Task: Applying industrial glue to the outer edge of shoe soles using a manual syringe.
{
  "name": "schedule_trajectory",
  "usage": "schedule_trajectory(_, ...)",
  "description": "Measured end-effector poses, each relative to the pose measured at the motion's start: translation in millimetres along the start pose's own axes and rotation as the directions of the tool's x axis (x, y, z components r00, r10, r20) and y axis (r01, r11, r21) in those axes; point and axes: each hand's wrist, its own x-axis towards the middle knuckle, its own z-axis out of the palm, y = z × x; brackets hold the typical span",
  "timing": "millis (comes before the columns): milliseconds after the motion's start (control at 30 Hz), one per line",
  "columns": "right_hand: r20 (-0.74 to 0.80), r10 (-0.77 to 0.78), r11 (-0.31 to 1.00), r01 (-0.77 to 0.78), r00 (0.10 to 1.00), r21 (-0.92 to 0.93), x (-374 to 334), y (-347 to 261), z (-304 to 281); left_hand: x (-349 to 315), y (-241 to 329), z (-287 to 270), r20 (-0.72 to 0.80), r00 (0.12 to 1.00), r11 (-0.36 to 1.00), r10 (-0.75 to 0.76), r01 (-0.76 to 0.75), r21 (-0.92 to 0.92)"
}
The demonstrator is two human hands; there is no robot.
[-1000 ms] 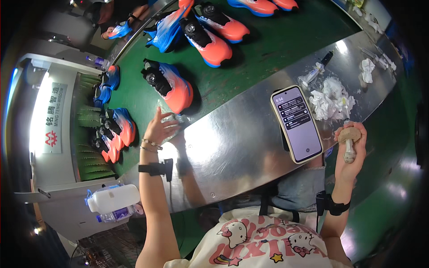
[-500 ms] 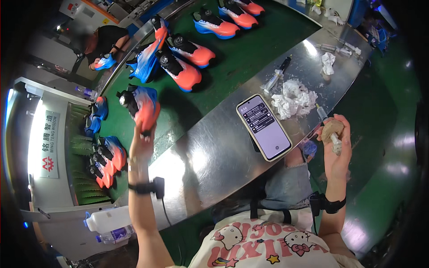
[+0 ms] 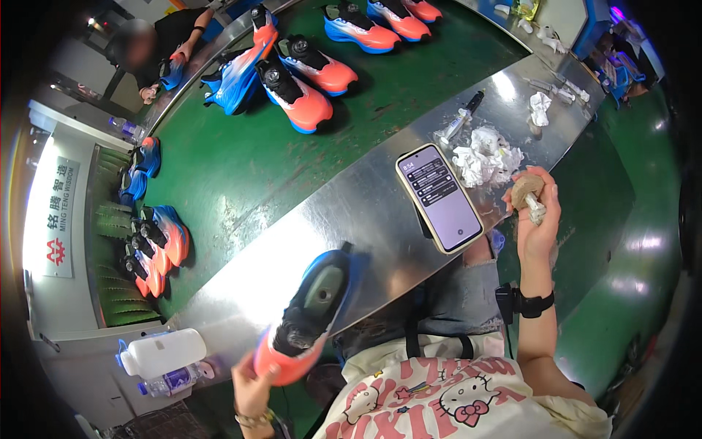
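My left hand [image 3: 252,391], low in the view, is closed on the coral toe of a sneaker [image 3: 306,320]. Its black collar points up and away from me, over the metal edge of the table, and the opening shows a grey insole. On the right, my right hand [image 3: 540,238] is palm up with its fingers curled around a tan mushroom-shaped piece [image 3: 526,192], which has a whitish, ragged stem. What the piece is made of I cannot tell. Near that hand are a phone [image 3: 447,208] with a lit screen and a heap of crumpled white tissue [image 3: 484,157].
Several blue-and-coral sneakers [image 3: 303,102] stand on the green belt [image 3: 241,175], others [image 3: 167,234] at its left. A marker-like tube [image 3: 461,121] and syringes [image 3: 552,91] lie on the metal ledge. A white jug [image 3: 164,351] is lower left. Another person [image 3: 157,55] handles a shoe far left.
My left hand has brought the sneaker from above the green belt down toward me, turning its collar away. My right hand keeps the tan piece and has shifted slightly in the view.
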Motion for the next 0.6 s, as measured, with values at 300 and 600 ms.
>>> schedule_trajectory(300,0.195,0.032,0.980,-0.069,0.980,0.188,-36,-60,58,115,107,70,0.076,0.611,0.608,0.788,-0.792,0.060)
schedule_trajectory(600,0.653,-0.171,0.692,-0.382,0.738,0.613,-47,-80,101,141,146,136,0.273,0.059,0.112,0.960,-0.976,-0.185)
